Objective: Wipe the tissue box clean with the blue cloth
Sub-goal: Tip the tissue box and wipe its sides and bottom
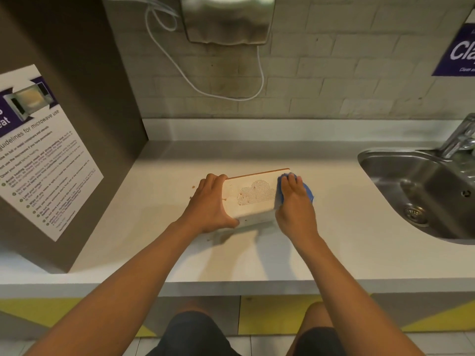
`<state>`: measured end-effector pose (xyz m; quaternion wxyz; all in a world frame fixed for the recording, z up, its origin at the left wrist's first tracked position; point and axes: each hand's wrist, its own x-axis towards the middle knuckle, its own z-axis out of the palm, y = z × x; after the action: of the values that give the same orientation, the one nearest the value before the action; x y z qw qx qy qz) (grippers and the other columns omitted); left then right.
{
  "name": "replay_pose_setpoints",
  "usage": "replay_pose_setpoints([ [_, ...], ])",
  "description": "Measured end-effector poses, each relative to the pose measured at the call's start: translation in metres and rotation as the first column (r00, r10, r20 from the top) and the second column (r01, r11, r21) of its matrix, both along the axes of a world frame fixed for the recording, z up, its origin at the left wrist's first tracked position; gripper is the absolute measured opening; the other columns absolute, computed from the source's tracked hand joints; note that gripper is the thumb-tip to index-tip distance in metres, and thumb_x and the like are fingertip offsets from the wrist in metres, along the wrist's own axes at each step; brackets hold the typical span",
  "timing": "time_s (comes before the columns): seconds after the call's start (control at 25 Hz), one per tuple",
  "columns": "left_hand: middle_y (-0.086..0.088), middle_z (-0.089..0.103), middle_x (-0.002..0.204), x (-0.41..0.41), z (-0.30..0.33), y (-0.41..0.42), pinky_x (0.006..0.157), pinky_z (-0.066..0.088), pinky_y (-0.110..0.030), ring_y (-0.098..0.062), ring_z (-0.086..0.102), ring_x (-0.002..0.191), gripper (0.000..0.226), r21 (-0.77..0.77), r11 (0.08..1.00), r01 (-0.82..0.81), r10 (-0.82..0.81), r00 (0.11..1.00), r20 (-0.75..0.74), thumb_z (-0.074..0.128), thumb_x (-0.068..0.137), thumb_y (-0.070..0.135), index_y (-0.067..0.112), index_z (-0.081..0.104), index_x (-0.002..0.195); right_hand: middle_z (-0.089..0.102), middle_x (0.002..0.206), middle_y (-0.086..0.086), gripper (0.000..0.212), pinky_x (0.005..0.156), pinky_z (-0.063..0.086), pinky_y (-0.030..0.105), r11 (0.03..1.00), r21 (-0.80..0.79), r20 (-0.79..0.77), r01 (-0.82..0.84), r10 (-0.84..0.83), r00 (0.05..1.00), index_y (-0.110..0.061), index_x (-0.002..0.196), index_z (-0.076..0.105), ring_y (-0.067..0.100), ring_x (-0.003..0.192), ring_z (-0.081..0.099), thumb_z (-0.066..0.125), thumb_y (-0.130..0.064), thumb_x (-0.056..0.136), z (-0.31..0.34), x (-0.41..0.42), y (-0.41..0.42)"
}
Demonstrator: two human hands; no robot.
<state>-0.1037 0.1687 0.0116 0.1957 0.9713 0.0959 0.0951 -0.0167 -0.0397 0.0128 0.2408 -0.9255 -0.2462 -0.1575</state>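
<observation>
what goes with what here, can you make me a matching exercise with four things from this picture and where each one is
Things:
1. tissue box
2. blue cloth
3. sink
4. microwave poster

Places:
A. set into the counter, far right
B. on the grey panel, far left
C. under the right hand
D. gripped at its left end by the left hand

Pairs: 1-D, 2-C, 3-A, 4-B
</observation>
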Motion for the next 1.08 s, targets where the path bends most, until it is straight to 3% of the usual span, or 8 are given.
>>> replay_pose_setpoints([
  [0.2, 0.007, 0.034, 0.128, 0.002, 0.000, 0.002, 0.092, 0.052, -0.042, -0.016, 0.037, 0.119, 0.111, -0.001, 1.000, 0.011, -0.011, 1.000, 0.014, 0.086, 0.049, 0.058, 0.029, 0.031, 0.140, 0.044, 0.144, 0.018, 0.058, 0.113, 0.030, 0.044, 0.987, 0.022, 0.007, -0.161, 0.161, 0.987, 0.004, 0.136, 0.046, 0.035, 0.136, 0.037, 0.053, 0.006, 0.078, -0.021, -0.030, 0.014],
  [0.32, 0.009, 0.034, 0.128, -0.001, -0.002, 0.002, 0.094, 0.051, -0.039, -0.015, 0.036, 0.119, 0.113, 0.016, 0.999, 0.033, -0.034, 0.999, 0.042, 0.086, 0.048, 0.056, 0.028, 0.031, 0.143, 0.055, 0.132, 0.019, 0.057, 0.104, 0.042, 0.048, 0.979, 0.114, 0.037, -0.168, 0.165, 0.986, 0.004, 0.128, 0.053, 0.037, 0.125, 0.049, 0.061, 0.015, 0.073, -0.025, -0.033, -0.011],
  [0.52, 0.008, 0.034, 0.130, -0.001, -0.004, 0.001, 0.098, 0.046, -0.034, -0.015, 0.035, 0.120, 0.115, 0.010, 0.999, 0.039, -0.040, 0.997, 0.063, 0.088, 0.049, 0.053, 0.025, 0.032, 0.145, 0.056, 0.106, 0.006, 0.019, 0.071, 0.052, 0.039, 0.991, 0.128, 0.009, 0.026, -0.027, 1.000, -0.008, 0.108, 0.053, 0.030, 0.094, 0.058, 0.054, -0.008, 0.089, 0.010, 0.014, -0.003],
  [0.6, 0.007, 0.034, 0.130, 0.000, -0.003, 0.001, 0.097, 0.046, -0.033, -0.015, 0.035, 0.119, 0.114, -0.007, 0.999, 0.040, -0.040, 0.997, 0.068, 0.089, 0.050, 0.053, 0.024, 0.032, 0.144, 0.058, 0.110, 0.011, 0.023, 0.082, 0.050, 0.042, 0.995, 0.100, 0.071, 0.002, -0.009, 0.997, -0.003, 0.107, 0.057, 0.033, 0.102, 0.056, 0.048, -0.003, 0.086, 0.008, 0.012, 0.012],
  [0.72, 0.006, 0.035, 0.130, 0.000, -0.002, 0.001, 0.095, 0.046, -0.032, -0.016, 0.037, 0.119, 0.114, -0.001, 0.999, 0.039, -0.038, 0.997, 0.068, 0.089, 0.050, 0.054, 0.024, 0.031, 0.144, 0.051, 0.138, 0.016, 0.053, 0.110, 0.035, 0.043, 0.988, 0.094, 0.047, -0.120, 0.116, 0.992, 0.002, 0.130, 0.054, 0.033, 0.133, 0.041, 0.055, 0.010, 0.077, -0.015, -0.013, 0.024],
  [0.84, 0.007, 0.034, 0.131, -0.001, -0.004, 0.001, 0.096, 0.045, -0.031, -0.015, 0.036, 0.119, 0.114, -0.007, 0.999, 0.044, -0.043, 0.997, 0.071, 0.088, 0.050, 0.055, 0.025, 0.031, 0.144, 0.052, 0.138, 0.012, 0.057, 0.110, 0.037, 0.043, 0.984, 0.119, 0.071, -0.131, 0.123, 0.990, -0.002, 0.132, 0.054, 0.029, 0.132, 0.044, 0.060, 0.012, 0.077, -0.025, -0.013, 0.006],
  [1.0, 0.007, 0.034, 0.129, -0.003, -0.006, -0.001, 0.097, 0.045, -0.033, -0.016, 0.037, 0.116, 0.111, -0.011, 0.999, 0.040, -0.039, 0.995, 0.095, 0.088, 0.050, 0.053, 0.025, 0.032, 0.142, 0.061, 0.120, 0.016, 0.032, 0.098, 0.046, 0.043, 0.992, 0.124, 0.076, -0.006, -0.003, 0.997, 0.002, 0.117, 0.060, 0.037, 0.115, 0.055, 0.058, 0.001, 0.085, 0.000, 0.011, 0.010],
  [1.08, 0.006, 0.035, 0.129, -0.002, -0.004, -0.002, 0.095, 0.046, -0.032, -0.016, 0.037, 0.116, 0.112, -0.019, 0.999, 0.035, -0.034, 0.996, 0.087, 0.089, 0.050, 0.053, 0.025, 0.032, 0.142, 0.055, 0.130, 0.021, 0.042, 0.104, 0.039, 0.043, 0.994, 0.089, 0.075, -0.060, 0.053, 0.996, 0.005, 0.125, 0.055, 0.041, 0.125, 0.047, 0.056, 0.004, 0.083, 0.003, 0.002, 0.031],
])
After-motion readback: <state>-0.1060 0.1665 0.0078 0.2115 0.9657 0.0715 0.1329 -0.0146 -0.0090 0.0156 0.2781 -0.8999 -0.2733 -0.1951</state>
